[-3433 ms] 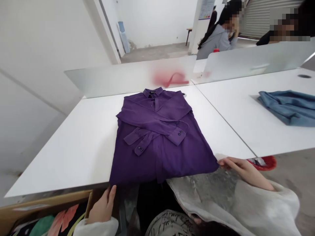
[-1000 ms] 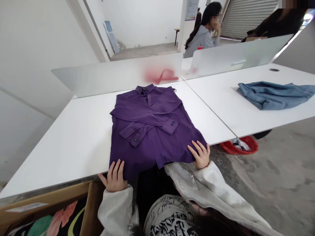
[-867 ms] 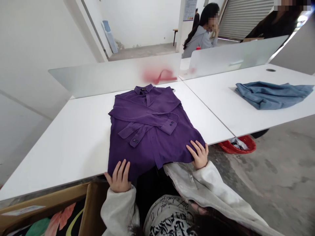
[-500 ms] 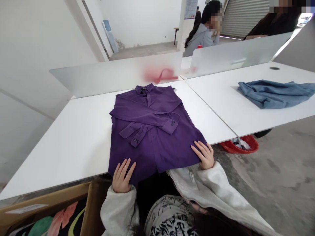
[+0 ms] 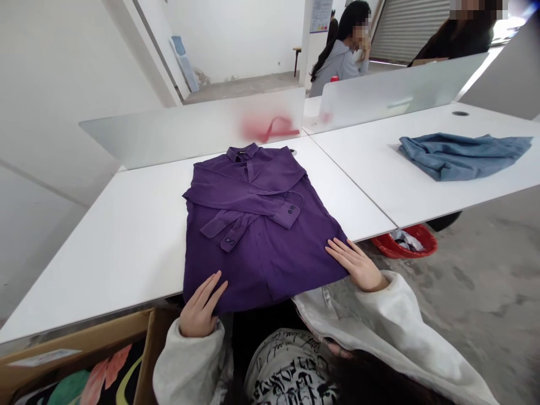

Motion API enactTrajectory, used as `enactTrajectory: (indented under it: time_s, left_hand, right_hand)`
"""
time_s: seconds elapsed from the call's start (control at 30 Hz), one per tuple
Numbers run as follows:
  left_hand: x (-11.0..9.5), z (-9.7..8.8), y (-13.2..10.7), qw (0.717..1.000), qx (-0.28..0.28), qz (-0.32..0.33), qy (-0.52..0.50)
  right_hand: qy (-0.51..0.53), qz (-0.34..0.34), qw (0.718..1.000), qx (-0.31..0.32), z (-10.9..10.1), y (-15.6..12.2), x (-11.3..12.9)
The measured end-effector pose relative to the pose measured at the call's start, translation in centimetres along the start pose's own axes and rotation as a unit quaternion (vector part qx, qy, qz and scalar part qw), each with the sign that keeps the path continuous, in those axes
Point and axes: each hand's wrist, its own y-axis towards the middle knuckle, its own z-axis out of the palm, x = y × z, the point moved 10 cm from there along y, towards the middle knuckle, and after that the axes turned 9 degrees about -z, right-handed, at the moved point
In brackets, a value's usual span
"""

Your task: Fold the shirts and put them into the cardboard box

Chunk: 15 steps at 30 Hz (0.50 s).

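A purple button shirt (image 5: 257,225) lies face up on the white table (image 5: 126,236), collar at the far end, both sleeves folded across its front. Its hem hangs slightly over the near table edge. My left hand (image 5: 200,308) rests at the hem's left corner, fingers stretched out flat on the cloth. At the hem's right corner lies my right hand (image 5: 356,264), fingers also spread and flat on the fabric. Neither hand grips anything.
A blue garment (image 5: 459,154) lies on the adjoining table to the right. A red basket (image 5: 407,242) sits on the floor under that table. A cardboard box (image 5: 80,354) with colourful clothes stands at my lower left. Frosted dividers (image 5: 189,129) line the far edge; two people sit beyond.
Both hands came from the table edge onto the shirt's hem corners. In the last half second they slid slightly outward and flattened; the view shifted a little.
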Motion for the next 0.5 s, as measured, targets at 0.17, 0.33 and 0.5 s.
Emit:
enactTrajectory:
  time_s: [0.17,0.33,0.5]
  left_hand:
    - [-0.3,0.3,-0.6,0.997,0.068,-0.027,-0.036]
    - [-0.4,0.5,-1.9,0.984,0.138,-0.082,-0.074]
    - [-0.9,0.2,-4.0,0.970,0.197,-0.085,-0.111]
  right_hand:
    - [0.049,-0.003,0.996,0.069,-0.6,-0.9,0.4]
    - [0.120,-0.008,0.988,0.095,-2.0,-2.1,1.2]
    - [0.161,0.027,0.975,0.151,-2.0,-4.4,2.0]
